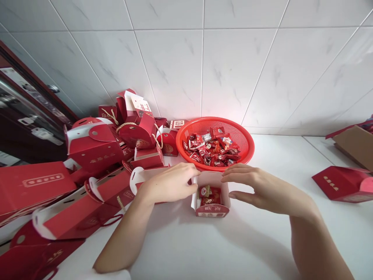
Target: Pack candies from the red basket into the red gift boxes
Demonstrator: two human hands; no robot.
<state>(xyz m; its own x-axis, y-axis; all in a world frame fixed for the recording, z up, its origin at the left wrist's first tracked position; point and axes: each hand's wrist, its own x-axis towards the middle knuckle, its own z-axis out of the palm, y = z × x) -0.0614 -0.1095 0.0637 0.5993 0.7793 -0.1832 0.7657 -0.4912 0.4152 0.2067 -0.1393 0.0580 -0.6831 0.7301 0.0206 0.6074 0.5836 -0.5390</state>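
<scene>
A small red paper gift box [212, 210], white inside, stands with its top open on the counter in front of me. Wrapped candies [210, 195] lie in it, red ones and a yellowish one. At the box's left side is my left hand [171, 182], its thumb and fingers apart by the upper left edge. My right hand [252, 182] is on the other side, fingertips at the far right corner and thumb near the right wall. Whether either hand presses on the cardboard I cannot tell. Just behind the box sits a red plastic basket [250, 147] of wrapped candies.
Many red gift boxes [93, 146] crowd the left side, some with rope handles. Another red box [339, 182] stands at the right, near a brown cardboard piece [355, 146]. A tiled wall [233, 70] rises behind the white counter [180, 249].
</scene>
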